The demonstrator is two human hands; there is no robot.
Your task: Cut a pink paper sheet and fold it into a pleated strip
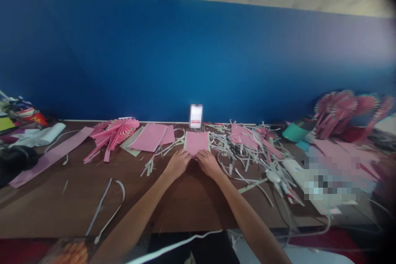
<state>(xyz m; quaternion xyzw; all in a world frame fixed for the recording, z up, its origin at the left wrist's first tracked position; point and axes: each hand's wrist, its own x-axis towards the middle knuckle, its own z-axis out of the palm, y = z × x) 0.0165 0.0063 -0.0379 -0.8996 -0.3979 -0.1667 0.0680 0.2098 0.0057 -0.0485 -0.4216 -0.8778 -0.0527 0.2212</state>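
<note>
A pink sheet of paper with pale side edges lies on the brown table, straight ahead of me. My left hand is closed at its near left edge, fingers bent over the paper. At the near right part of the same edge, my right hand is closed too, its fingertips close to the left ones. The fingers partly cover the near edge, so any fold there is hidden. Left of the sheet rest more pink sheets, partly overlapping. A tangle of thin pale paper strips spreads to the right.
Pleated pink paper fans lie at the left, near a long pink strip. A lit phone stands against the blue partition. More pink fans and a teal roll are at the right. A white cable crosses in front.
</note>
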